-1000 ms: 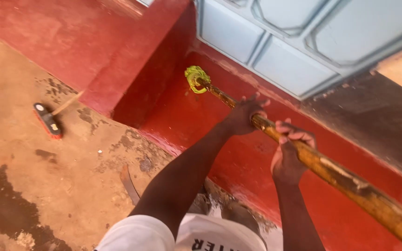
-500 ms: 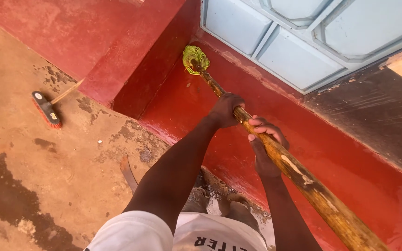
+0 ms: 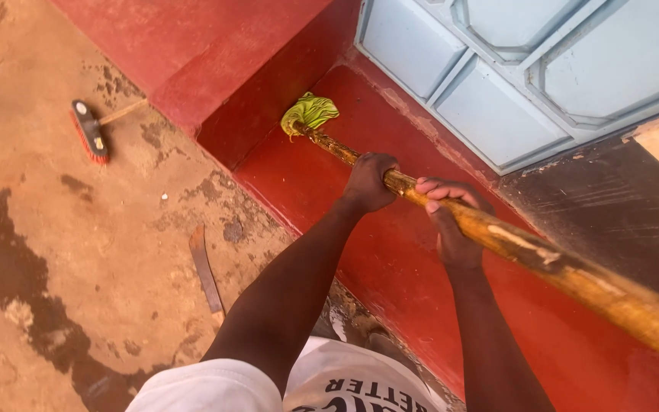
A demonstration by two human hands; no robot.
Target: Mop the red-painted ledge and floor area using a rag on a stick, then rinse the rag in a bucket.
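With left hand (image 3: 368,181) and right hand (image 3: 451,221) each in a clenched grip on the wooden pole (image 3: 543,259), its green rag (image 3: 310,113) jammed into the red step (image 3: 390,229) corner beside the pale door (image 3: 497,69) could snag and slip off.

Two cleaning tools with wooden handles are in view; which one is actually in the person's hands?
The mop with the green cloth head, gripped by left hand and right hand. The red-bristled brush lies untouched on the ground.

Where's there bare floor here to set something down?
Bare brown ground lies between the scrub brush and the flat blade. The red step is crowded: left hand and right hand grip the wooden pole, its green cloth in the corner.
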